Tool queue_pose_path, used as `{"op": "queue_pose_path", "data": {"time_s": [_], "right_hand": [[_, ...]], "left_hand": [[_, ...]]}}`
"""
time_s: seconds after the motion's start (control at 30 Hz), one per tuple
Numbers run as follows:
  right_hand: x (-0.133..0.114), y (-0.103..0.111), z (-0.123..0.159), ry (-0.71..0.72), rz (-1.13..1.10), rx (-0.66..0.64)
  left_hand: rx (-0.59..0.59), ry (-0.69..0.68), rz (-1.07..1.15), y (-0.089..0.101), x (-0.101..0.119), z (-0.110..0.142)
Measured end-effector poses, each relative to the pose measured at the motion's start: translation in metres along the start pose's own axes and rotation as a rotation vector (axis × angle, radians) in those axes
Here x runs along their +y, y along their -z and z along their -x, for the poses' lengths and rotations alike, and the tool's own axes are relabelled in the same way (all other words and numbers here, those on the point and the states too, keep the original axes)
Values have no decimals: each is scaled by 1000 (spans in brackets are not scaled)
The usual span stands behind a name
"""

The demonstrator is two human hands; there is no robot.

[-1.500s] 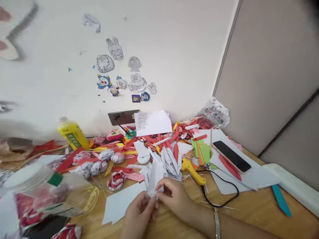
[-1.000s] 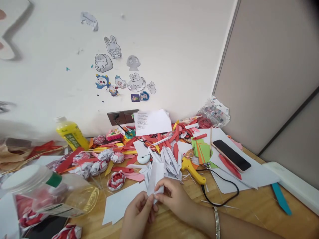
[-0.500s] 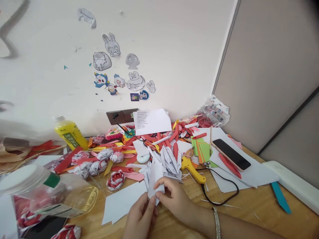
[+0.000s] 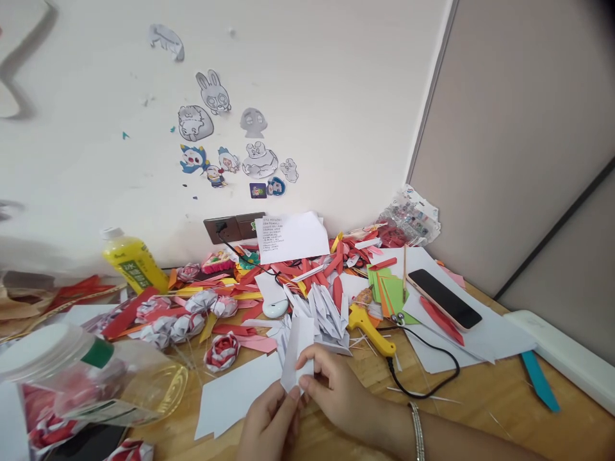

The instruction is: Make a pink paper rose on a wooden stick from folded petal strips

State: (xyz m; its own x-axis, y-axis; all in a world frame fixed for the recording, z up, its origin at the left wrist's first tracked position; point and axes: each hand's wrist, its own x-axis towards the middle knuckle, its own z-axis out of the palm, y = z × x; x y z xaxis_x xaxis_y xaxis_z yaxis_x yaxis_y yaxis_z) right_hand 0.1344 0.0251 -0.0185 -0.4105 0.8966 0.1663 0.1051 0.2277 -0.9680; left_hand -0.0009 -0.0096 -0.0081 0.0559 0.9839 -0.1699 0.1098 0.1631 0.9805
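Observation:
A folded strip of white paper (image 4: 298, 349) stands upright between my two hands at the front middle of the table. My left hand (image 4: 271, 419) pinches its lower end between thumb and fingers. From the right side, my right hand (image 4: 334, 384) grips the same paper with thumb and forefinger, a bracelet on its wrist. Just behind the paper lies a heap of folded white paper pieces (image 4: 327, 314). To the left of my hands are flat white sheets (image 4: 235, 390), and a red and white paper rose (image 4: 221, 351) sits beyond them.
A yellow glue gun (image 4: 372, 330) with a black cable lies right of the heap. Further right is a phone (image 4: 444, 299) on white sheets. A clear plastic jar (image 4: 139, 378) lies at left, with a yellow bottle (image 4: 137, 259) behind. Red paper strips (image 4: 331, 262) crowd the wall.
Both hands keep their hold on the folded paper, which looks slightly turned. The whole view has shifted a little.

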Motion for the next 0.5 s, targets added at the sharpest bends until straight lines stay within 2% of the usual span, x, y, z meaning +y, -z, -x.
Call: {"op": "queue_pose_path", "data": {"time_s": [0.13,0.5], "right_hand": [[1,-1,1,5,8,16],[-3,-1,0,11,92,51]], "left_hand": [[30,13,58,-2,4,3],[21,-14,-134,2,0,-3]]}}
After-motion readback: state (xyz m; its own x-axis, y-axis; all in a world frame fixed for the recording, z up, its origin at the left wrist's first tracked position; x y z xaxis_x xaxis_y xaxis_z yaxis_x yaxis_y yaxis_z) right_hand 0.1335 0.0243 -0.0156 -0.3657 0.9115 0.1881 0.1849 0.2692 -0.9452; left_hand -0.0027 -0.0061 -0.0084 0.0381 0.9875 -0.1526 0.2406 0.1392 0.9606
